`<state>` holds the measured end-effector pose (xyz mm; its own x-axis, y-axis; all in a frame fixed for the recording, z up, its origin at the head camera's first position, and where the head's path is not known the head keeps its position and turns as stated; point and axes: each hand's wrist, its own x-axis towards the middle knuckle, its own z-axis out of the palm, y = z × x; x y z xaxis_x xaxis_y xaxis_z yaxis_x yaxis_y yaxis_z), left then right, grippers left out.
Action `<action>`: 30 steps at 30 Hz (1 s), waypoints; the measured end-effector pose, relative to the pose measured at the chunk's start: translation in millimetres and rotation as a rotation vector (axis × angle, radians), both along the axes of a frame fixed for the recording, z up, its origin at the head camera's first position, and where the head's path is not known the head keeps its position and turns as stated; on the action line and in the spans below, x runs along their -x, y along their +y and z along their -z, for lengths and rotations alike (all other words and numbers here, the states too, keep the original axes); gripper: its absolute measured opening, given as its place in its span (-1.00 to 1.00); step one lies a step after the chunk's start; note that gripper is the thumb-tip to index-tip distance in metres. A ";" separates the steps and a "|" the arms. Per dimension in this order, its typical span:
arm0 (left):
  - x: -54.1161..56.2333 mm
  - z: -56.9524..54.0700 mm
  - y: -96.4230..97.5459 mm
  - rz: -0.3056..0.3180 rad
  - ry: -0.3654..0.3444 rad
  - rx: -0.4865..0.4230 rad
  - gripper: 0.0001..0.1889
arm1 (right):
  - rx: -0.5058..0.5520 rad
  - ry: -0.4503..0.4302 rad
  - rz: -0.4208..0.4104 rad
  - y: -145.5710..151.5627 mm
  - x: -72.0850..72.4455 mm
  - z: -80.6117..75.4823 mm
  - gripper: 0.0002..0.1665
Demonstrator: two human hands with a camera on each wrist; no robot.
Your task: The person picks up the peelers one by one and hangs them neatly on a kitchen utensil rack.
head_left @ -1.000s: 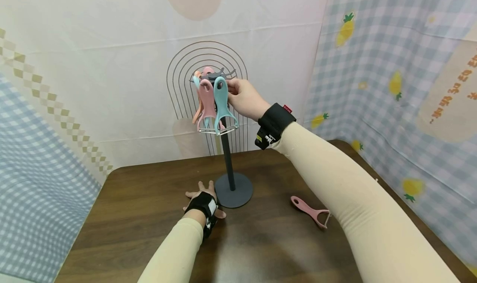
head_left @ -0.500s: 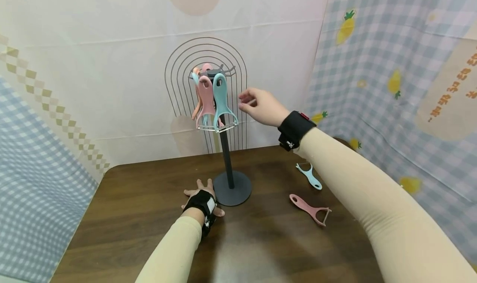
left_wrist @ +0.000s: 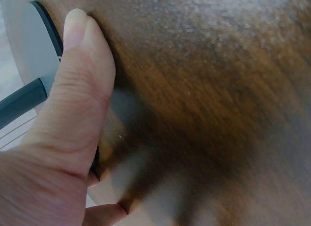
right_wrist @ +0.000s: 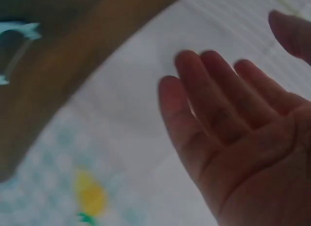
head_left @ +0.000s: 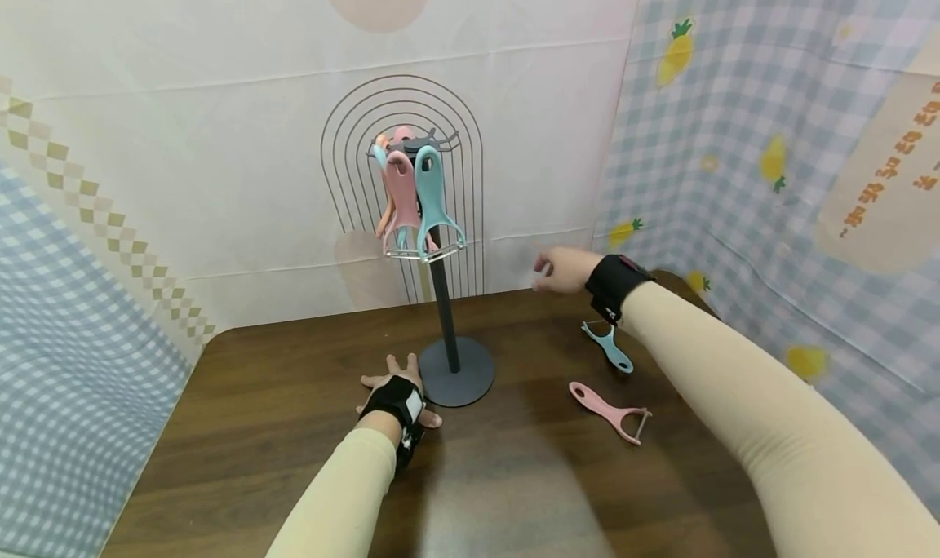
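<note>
A dark grey stand with a round base (head_left: 470, 378) holds several peelers at its top. In front hang a pink peeler (head_left: 401, 187) and a teal peeler (head_left: 432, 184); others behind are partly hidden. My left hand (head_left: 396, 378) rests on the table with fingers spread, against the left of the base; its thumb (left_wrist: 87, 75) lies near the base's edge in the left wrist view. My right hand (head_left: 565, 269) is in the air right of the stand and holds nothing, its fingers loosely bent. Below it on the table lie a light blue peeler (head_left: 609, 347) and a pink peeler (head_left: 608, 411).
The brown wooden table (head_left: 257, 427) has its back edge against a white cloth (head_left: 220, 174) with printed arches. A blue checked cloth (head_left: 734, 174) with pineapples hangs on the right, and another checked cloth (head_left: 73, 362) on the left.
My right hand has left the stand's top, moving right and down toward the table. The light blue peeler, earlier hidden behind that arm, has come into sight. My left hand stays put.
</note>
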<state>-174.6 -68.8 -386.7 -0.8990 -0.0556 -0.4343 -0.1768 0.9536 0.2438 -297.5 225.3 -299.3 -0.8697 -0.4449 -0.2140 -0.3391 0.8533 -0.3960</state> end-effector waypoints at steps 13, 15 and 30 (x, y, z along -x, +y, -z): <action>9.1 13.2 -2.8 0.006 0.005 0.020 0.35 | -0.129 -0.101 0.140 59.2 4.3 48.6 -0.64; 8.6 12.9 -2.5 0.005 0.002 0.020 0.34 | -0.138 -0.132 0.155 66.5 5.8 55.1 -0.63; 2.3 1.1 -0.5 0.016 0.005 0.029 0.25 | -0.262 -0.180 0.202 108.1 -0.2 103.2 -0.41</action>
